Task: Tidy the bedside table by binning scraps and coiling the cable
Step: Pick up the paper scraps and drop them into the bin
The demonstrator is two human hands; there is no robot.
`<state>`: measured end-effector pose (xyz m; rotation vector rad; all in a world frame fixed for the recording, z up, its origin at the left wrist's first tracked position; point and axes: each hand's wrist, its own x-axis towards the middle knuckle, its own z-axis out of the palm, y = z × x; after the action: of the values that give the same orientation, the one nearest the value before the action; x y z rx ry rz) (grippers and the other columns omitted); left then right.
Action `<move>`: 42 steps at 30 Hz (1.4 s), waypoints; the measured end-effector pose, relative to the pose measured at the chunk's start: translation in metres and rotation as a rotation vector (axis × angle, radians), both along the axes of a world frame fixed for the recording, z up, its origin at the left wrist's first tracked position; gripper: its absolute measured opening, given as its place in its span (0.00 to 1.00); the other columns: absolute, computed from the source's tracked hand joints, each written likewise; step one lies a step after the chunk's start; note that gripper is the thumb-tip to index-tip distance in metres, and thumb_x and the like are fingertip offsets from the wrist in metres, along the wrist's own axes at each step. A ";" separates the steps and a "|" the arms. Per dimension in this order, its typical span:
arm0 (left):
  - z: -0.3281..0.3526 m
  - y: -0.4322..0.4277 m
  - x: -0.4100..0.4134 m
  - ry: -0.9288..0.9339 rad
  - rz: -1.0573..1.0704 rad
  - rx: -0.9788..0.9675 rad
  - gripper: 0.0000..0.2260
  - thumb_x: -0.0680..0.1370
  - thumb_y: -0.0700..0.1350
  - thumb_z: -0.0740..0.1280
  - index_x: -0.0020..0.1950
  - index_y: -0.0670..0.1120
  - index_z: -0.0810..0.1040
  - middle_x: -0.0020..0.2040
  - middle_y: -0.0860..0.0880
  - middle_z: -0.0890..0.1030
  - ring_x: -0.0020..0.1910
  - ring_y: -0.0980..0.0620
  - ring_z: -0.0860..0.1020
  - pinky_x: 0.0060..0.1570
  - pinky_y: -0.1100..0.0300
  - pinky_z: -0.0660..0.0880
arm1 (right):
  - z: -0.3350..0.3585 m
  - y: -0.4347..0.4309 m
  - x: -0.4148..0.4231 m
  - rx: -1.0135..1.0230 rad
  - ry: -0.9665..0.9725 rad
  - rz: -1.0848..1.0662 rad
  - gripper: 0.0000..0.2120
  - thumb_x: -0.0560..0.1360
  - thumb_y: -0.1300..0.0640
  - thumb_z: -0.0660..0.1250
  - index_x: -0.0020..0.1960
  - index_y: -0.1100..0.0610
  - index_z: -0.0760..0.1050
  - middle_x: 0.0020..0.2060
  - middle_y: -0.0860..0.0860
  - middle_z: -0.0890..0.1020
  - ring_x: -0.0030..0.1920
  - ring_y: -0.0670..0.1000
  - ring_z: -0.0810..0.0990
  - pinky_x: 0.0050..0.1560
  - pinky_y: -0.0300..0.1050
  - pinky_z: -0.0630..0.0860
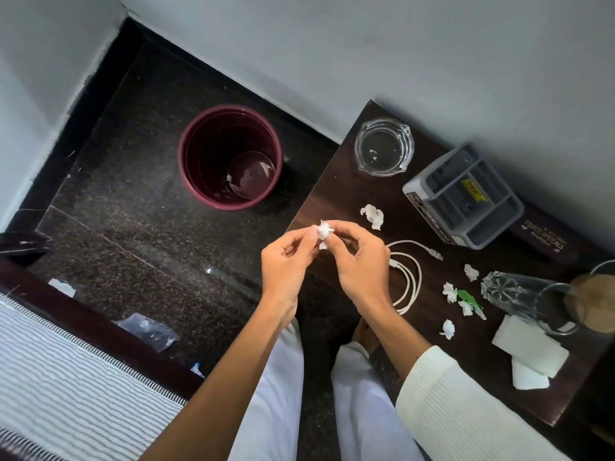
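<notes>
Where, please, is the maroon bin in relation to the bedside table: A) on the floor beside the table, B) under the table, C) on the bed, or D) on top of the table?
A: the maroon bin stands on the dark floor, apart from the bedside table and clear of its edge.

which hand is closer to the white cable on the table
Right. The right hand is beside the white cable, nearly touching it. The left hand sits farther off, past the table's edge. Both pinch a paper scrap.

Bin mouth open, unobstructed; ashtray, organizer, glass crowd table's far side.
</notes>
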<state>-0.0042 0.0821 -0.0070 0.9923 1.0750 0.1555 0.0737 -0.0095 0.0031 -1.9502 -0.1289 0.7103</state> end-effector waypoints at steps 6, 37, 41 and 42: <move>0.005 0.024 -0.006 0.055 0.090 -0.003 0.09 0.71 0.49 0.77 0.49 0.47 0.86 0.48 0.45 0.87 0.52 0.46 0.85 0.58 0.46 0.80 | 0.005 0.032 -0.010 -0.016 0.024 0.015 0.10 0.75 0.56 0.68 0.53 0.45 0.84 0.47 0.40 0.85 0.53 0.40 0.82 0.56 0.46 0.80; -0.076 0.193 0.016 0.351 0.329 -0.112 0.12 0.78 0.37 0.68 0.60 0.46 0.83 0.56 0.47 0.85 0.55 0.50 0.83 0.60 0.52 0.79 | -0.079 0.238 0.001 -0.263 0.120 0.127 0.15 0.77 0.60 0.69 0.63 0.52 0.78 0.54 0.48 0.83 0.53 0.45 0.81 0.46 0.29 0.74; -0.085 0.202 0.018 0.364 0.318 -0.135 0.12 0.78 0.38 0.69 0.61 0.46 0.82 0.58 0.46 0.84 0.58 0.49 0.82 0.62 0.50 0.77 | -0.089 0.244 0.005 -0.303 0.143 0.108 0.21 0.75 0.59 0.71 0.67 0.52 0.74 0.58 0.49 0.81 0.50 0.41 0.78 0.34 0.21 0.69; -0.086 0.204 0.018 0.356 0.321 -0.149 0.12 0.78 0.38 0.69 0.61 0.46 0.81 0.58 0.46 0.84 0.58 0.49 0.81 0.63 0.50 0.77 | -0.091 0.245 0.006 -0.301 0.148 0.106 0.22 0.75 0.58 0.72 0.68 0.52 0.74 0.59 0.49 0.81 0.50 0.42 0.78 0.36 0.22 0.70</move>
<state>0.0133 0.2861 -0.0931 0.7217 1.5484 0.1600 0.0792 0.2356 -0.0879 -2.1781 -0.0354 0.9878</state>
